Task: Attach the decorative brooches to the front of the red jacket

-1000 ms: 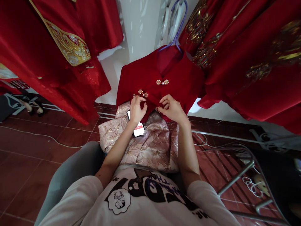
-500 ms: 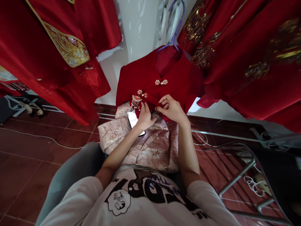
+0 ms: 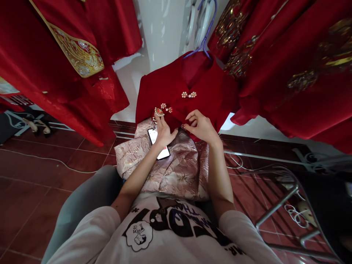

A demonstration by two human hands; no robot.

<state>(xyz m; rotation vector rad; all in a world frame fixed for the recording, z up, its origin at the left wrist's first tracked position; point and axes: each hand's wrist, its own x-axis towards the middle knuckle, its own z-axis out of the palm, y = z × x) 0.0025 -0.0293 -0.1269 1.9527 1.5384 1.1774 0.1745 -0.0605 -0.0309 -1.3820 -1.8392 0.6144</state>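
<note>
1. The red garment (image 3: 170, 90) is placed in the centre of the frame, below the purple hanger (image 3: 204, 46) that is seen at its neckline; its front is turned towards the wearer of the camera, presumably so that the fastenings can be reached.
2. Two flower clasps are shown on it: the upper clasp (image 3: 189, 94) below the neckline and the lower clasp (image 3: 166, 107) left of centre; the fan ornament (image 3: 159, 112) is seen just beside the lower one, its beaded fringe partly covered.
3. The left hand (image 3: 164, 134) is held with fingers extended and thumb spread wide; its fingertips are laid at the fan ornament's fringe, perhaps to steady or straighten it; no firm grip is seen.
4. The right hand (image 3: 202, 126) is held right of centre with fingers loosely bent, thumb and forefinger near the garment's lower front; whether something thin is pinched there cannot be told.
5. The pink brocade cloth (image 3: 176, 176) is spread over the lap below; on it the phone (image 3: 163, 154) is laid screen up, probably for easy viewing, though it is partly hidden by the left hand.
6. Compared with half a second earlier, the left hand has been shifted leftward, and the fringe, then largely exposed, is now mostly covered; the right hand has been kept in nearly the same place.
</note>
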